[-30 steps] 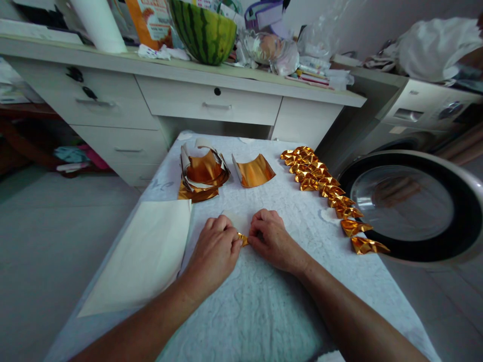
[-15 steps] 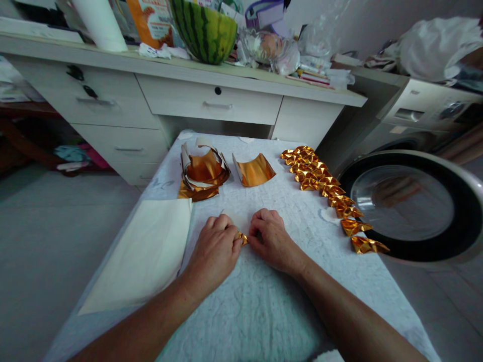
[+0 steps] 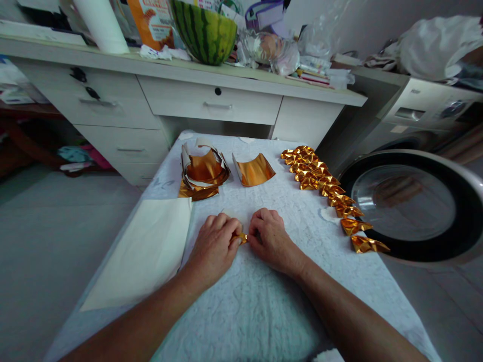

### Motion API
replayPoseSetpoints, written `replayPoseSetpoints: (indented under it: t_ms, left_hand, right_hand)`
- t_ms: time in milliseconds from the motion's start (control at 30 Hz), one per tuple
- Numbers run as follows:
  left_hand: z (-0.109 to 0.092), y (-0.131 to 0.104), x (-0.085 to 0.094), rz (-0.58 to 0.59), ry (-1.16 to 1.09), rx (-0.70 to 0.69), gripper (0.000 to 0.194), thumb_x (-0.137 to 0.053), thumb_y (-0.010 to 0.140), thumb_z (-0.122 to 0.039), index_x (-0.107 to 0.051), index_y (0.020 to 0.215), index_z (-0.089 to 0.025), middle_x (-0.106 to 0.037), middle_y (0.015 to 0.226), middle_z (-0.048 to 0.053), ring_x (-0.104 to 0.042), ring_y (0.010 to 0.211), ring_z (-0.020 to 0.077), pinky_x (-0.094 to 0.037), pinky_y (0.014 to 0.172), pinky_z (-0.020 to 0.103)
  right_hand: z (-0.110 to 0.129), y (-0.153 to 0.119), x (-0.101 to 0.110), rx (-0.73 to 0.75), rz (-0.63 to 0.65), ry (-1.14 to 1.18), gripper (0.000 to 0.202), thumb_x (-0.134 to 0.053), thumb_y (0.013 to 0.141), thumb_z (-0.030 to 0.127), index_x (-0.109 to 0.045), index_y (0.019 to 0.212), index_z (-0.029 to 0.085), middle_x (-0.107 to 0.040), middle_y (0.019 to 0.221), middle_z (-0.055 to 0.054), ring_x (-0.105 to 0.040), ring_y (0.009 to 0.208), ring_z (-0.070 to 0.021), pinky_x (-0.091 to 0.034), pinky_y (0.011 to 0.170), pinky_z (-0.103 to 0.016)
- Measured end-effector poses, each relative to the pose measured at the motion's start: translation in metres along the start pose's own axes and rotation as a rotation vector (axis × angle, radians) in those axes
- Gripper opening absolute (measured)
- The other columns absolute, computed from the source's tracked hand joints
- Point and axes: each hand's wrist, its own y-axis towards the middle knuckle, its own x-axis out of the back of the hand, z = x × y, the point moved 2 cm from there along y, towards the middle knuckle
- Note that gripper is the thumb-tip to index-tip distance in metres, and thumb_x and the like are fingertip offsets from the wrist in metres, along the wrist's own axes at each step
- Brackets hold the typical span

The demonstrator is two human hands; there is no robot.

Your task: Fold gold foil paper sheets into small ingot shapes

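Between my two hands is a small piece of folded gold foil paper (image 3: 243, 239), mostly covered by my fingers. My left hand (image 3: 219, 239) pinches its left end between thumb and fingers. The fingers of my right hand (image 3: 269, 236) are curled and closed on its right end. Beyond my hands lies a single curved sheet of gold foil paper (image 3: 257, 170). To its left stands a curled stack of gold foil sheets (image 3: 206, 171). A row of folded gold foil pieces (image 3: 320, 178) runs along the right side, the nearest one (image 3: 369, 245) by the table's edge.
A cream paper sheet (image 3: 141, 251) lies left on the cloth-covered table (image 3: 241, 311). White drawers (image 3: 211, 103) stand behind, with a cut watermelon (image 3: 206, 32) on top. At right, an open washing machine door (image 3: 407, 201) comes close to the table's edge.
My left thumb and fingers have shifted slightly on the foil piece, so a little more of it shows. My right hand has hardly moved.
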Motion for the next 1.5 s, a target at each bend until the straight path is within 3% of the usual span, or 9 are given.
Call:
replayPoseSetpoints:
  t_ms: [167,467,700,800,1100,1300,1500]
  left_hand:
    - [0.004,0.000,0.000,0.034,-0.062,-0.017,0.017,-0.050,0.086,-0.015,-0.064,0.087,-0.024,-0.055,0.093,0.003,-0.048,0.091,0.0211,-0.040,0.083,0.037]
    - [0.009,0.004,0.005,0.120,-0.164,0.013,0.019,-0.055,0.080,-0.014,-0.064,0.091,-0.026,-0.055,0.101,0.002,-0.048,0.098,0.0224,-0.041,0.088,0.039]
    - [0.007,0.005,0.007,0.160,-0.167,0.045,0.015,-0.057,0.081,-0.016,-0.064,0.091,-0.025,-0.056,0.102,0.003,-0.048,0.097,0.0230,-0.041,0.088,0.040]
    - [0.007,0.004,0.007,0.166,-0.181,0.045,0.016,-0.058,0.079,-0.015,-0.063,0.091,-0.025,-0.056,0.103,0.002,-0.048,0.098,0.0229,-0.041,0.088,0.039]
    - [0.008,0.006,0.008,0.191,-0.160,0.047,0.017,-0.057,0.080,-0.017,-0.063,0.094,-0.024,-0.056,0.105,0.003,-0.048,0.100,0.0229,-0.040,0.090,0.039]
    - [0.007,0.004,0.009,0.197,-0.160,0.049,0.019,-0.056,0.078,-0.016,-0.063,0.094,-0.025,-0.056,0.106,0.003,-0.048,0.100,0.0228,-0.040,0.090,0.039]
    - [0.008,0.004,0.008,0.193,-0.169,0.050,0.021,-0.057,0.078,-0.015,-0.064,0.096,-0.024,-0.056,0.106,0.003,-0.048,0.101,0.0227,-0.040,0.091,0.038]
  right_hand:
    - [-0.001,-0.001,0.001,-0.023,0.008,-0.010,0.006,-0.060,0.078,0.014,-0.058,0.079,0.019,-0.052,0.100,-0.007,-0.044,0.096,-0.0219,-0.038,0.086,-0.039]
    - [0.002,-0.004,0.003,-0.036,0.002,-0.080,0.015,-0.058,0.079,0.017,-0.053,0.093,0.020,-0.050,0.113,-0.009,-0.043,0.103,-0.0260,-0.037,0.090,-0.043]
    - [0.006,-0.004,-0.001,-0.048,-0.043,-0.151,0.033,-0.061,0.083,0.046,-0.051,0.097,0.019,-0.051,0.107,-0.011,-0.044,0.100,-0.0281,-0.037,0.090,-0.046]
    - [0.006,-0.003,-0.002,-0.066,-0.048,-0.165,0.037,-0.057,0.084,0.052,-0.051,0.097,0.018,-0.052,0.105,-0.012,-0.045,0.099,-0.0285,-0.037,0.090,-0.047]
    - [0.004,-0.005,-0.001,-0.061,-0.056,-0.149,0.055,-0.063,0.081,0.044,-0.047,0.126,0.017,-0.049,0.126,-0.013,-0.043,0.114,-0.0300,-0.033,0.100,-0.048]
    - [-0.002,-0.007,0.001,-0.069,-0.032,-0.181,0.074,-0.061,0.081,0.037,-0.032,0.147,0.023,-0.041,0.139,-0.015,-0.036,0.127,-0.0322,-0.027,0.106,-0.052]
    - [-0.009,-0.008,0.005,-0.078,0.003,-0.197,0.081,-0.058,0.082,0.031,-0.020,0.153,0.025,-0.036,0.144,-0.016,-0.032,0.132,-0.0323,-0.025,0.108,-0.053]
